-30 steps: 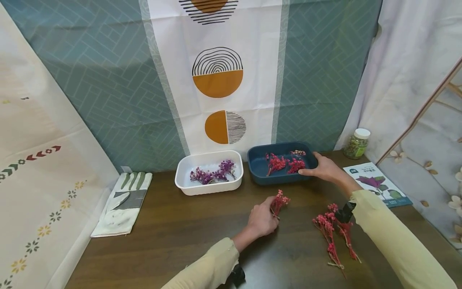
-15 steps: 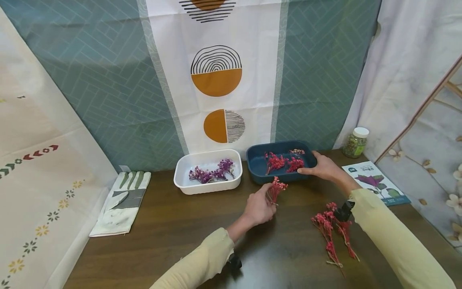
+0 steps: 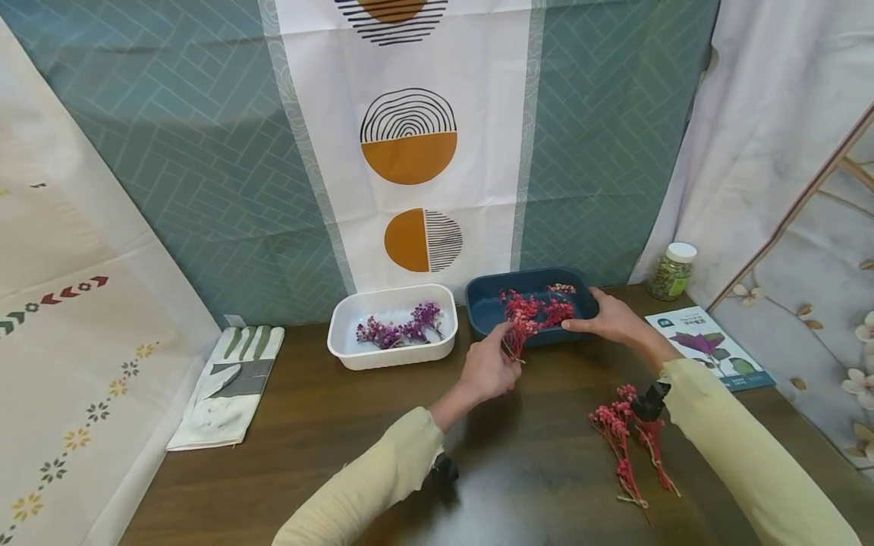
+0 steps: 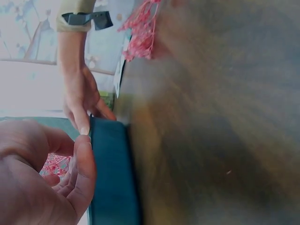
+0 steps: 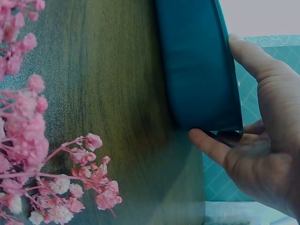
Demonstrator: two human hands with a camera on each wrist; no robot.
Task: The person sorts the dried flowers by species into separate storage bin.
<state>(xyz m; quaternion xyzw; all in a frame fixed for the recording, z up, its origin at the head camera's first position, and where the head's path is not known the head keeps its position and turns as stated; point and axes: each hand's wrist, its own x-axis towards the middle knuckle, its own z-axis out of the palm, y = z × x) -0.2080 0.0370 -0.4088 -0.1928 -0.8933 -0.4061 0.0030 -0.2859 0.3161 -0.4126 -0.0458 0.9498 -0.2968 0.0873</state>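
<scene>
My left hand [image 3: 488, 370] pinches a small bunch of pink dried flowers [image 3: 520, 327], its blossoms over the front rim of the dark blue tray [image 3: 560, 337]. In the left wrist view, the left hand [image 4: 42, 173] is at the edge of the tray [image 4: 112, 178], and its fingers hide most of the bunch. My right hand [image 3: 612, 317] holds the tray's right end, thumb on the rim. From the right wrist, that hand [image 5: 276, 126] spans the tray's corner [image 5: 201, 70]. Pink sprigs [image 3: 558, 312] lie inside the tray.
Left of the blue tray stands a white tray [image 3: 389, 359] with purple dried flowers [image 3: 381, 334]. Pink sprigs [image 3: 617, 432] lie under the right forearm. A jar [image 3: 672, 273] and a plant-picture packet [image 3: 710, 349] are at right, a folded glove [image 3: 228, 387] at left.
My left hand has carried the pink bunch from the open tabletop forward and slightly left to the blue tray's front rim. The right hand has stayed on the tray's right end.
</scene>
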